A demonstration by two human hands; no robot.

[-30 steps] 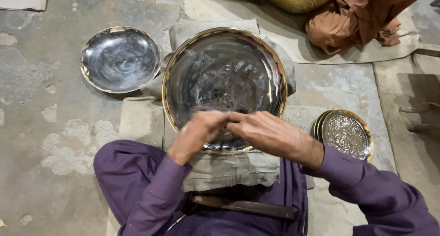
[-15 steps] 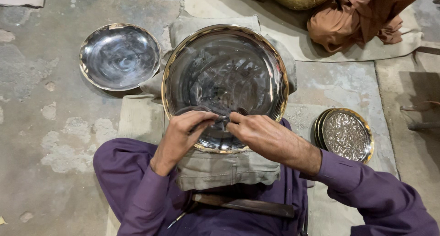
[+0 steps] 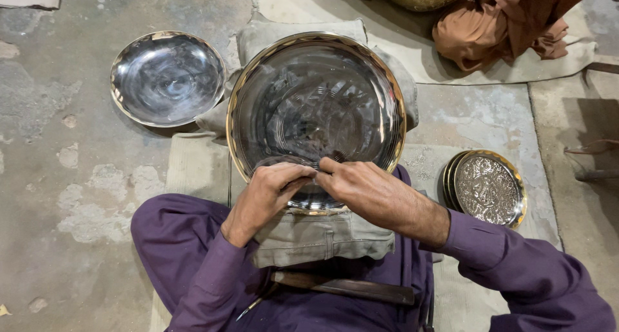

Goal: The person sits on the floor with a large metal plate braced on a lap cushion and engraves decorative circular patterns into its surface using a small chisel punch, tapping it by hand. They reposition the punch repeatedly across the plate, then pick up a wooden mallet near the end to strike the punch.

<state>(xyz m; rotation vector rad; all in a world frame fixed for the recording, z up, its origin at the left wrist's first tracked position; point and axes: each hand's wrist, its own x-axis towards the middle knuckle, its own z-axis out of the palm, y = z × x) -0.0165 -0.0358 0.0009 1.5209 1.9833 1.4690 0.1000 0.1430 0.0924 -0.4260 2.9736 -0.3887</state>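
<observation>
Polished metal fills the middle of the view: a big tray [image 3: 316, 106] with a gold-coloured rim rests on grey folded cloth [image 3: 322, 238] across the lap of a person sitting on the floor [image 3: 58, 171] in purple clothes. Both hands meet at the tray's near edge. The left hand [image 3: 267, 193] is curled shut, fingertips pinched against the metal, and the right hand [image 3: 361, 187] is closed round a thin dark tool [image 3: 330, 159] whose tip lies on the tray's inner face; whether the left fingers also grip that tool cannot be told, since the knuckles hide it. A smaller plain dish [image 3: 167, 77] lies on the floor to the left, just beside the cloth, and a stack of embossed plates [image 3: 487, 187] sits near the right forearm. A dark wooden stick [image 3: 345, 288] lies across the lap under the cloth, and orange fabric [image 3: 503, 22] is heaped at the top right. The risks, as I judge them: the tray is only balanced on soft padding, so an uneven press from the wrists could tip it or let it slide toward the knees; a slip of the tool on such a smooth surface could score a stray line across the finish or run the point into the left fingers, which sit very close to the tip.
</observation>
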